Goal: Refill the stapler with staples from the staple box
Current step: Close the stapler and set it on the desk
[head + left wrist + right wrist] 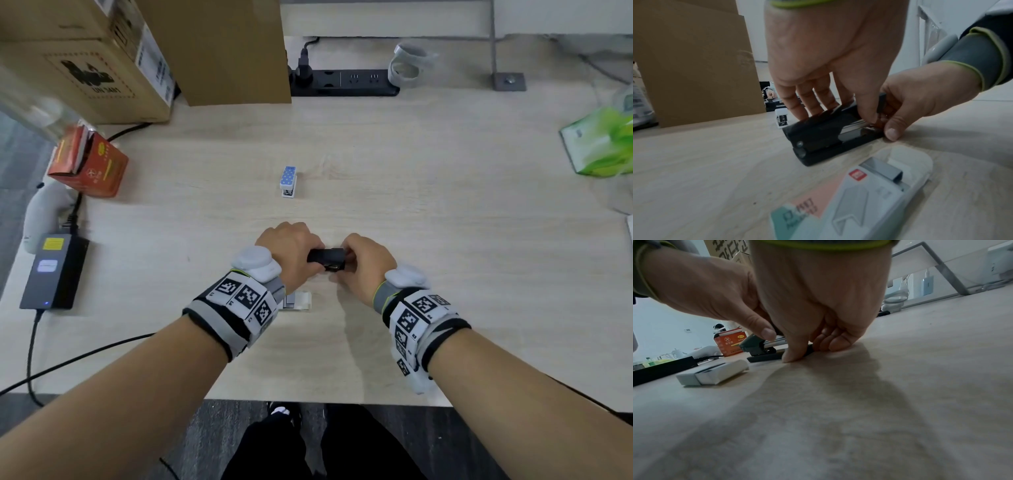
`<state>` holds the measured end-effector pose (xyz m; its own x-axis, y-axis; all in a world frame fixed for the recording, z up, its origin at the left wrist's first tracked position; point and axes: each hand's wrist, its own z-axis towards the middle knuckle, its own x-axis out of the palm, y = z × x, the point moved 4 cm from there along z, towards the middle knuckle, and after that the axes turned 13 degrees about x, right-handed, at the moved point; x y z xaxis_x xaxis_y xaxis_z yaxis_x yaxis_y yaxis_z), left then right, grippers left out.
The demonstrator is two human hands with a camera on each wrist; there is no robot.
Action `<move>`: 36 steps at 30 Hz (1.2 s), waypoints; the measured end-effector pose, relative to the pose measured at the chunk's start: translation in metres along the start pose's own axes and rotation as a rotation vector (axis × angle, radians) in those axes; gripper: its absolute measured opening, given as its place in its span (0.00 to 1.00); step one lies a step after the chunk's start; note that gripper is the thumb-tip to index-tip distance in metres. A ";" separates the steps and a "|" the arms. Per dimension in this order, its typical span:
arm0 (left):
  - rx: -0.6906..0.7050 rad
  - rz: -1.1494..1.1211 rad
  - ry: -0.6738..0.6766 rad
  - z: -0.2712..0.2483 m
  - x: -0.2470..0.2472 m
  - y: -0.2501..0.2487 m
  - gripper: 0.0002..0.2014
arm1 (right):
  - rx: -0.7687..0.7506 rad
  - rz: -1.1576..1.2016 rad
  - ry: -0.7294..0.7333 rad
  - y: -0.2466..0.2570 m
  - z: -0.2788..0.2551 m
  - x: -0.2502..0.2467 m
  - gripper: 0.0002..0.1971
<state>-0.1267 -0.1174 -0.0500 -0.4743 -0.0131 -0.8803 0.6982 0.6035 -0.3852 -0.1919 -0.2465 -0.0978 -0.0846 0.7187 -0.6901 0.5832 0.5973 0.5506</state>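
Observation:
A black stapler (325, 257) lies on the wooden table (445, 205), and both hands hold it. My left hand (291, 250) curls over its rear half, the fingers (807, 105) on the black top. My right hand (366, 260) pinches its front end, with the thumb (892, 133) down at the table. The metal staple channel (853, 131) shows between the hands. The white staple box (869, 186) lies open just near of the stapler (818, 134), with a grey staple strip (881, 168) in it. In the head view my left wrist half hides the box (298, 301).
A small blue dotted stapler (288, 181) stands farther back on the table. Cardboard boxes (212, 51) and a red carton (89, 164) sit at the back left. A power brick (54, 270) with cables lies left, a power strip (342, 82) at the back, a green pack (603, 144) right.

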 end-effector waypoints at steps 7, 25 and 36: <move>0.033 0.103 -0.005 0.004 0.008 -0.003 0.08 | 0.006 0.031 0.125 -0.001 -0.002 -0.005 0.29; 0.337 0.785 0.273 -0.005 -0.070 0.065 0.11 | 0.066 -0.279 0.230 0.017 0.011 -0.011 0.23; 0.542 1.030 0.375 0.026 -0.077 0.119 0.15 | 0.197 -0.314 0.244 0.015 0.022 -0.004 0.22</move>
<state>0.0067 -0.0649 -0.0352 0.3693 0.5596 -0.7419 0.9293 -0.2152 0.3003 -0.1645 -0.2480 -0.0973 -0.4566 0.5901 -0.6659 0.6394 0.7380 0.2156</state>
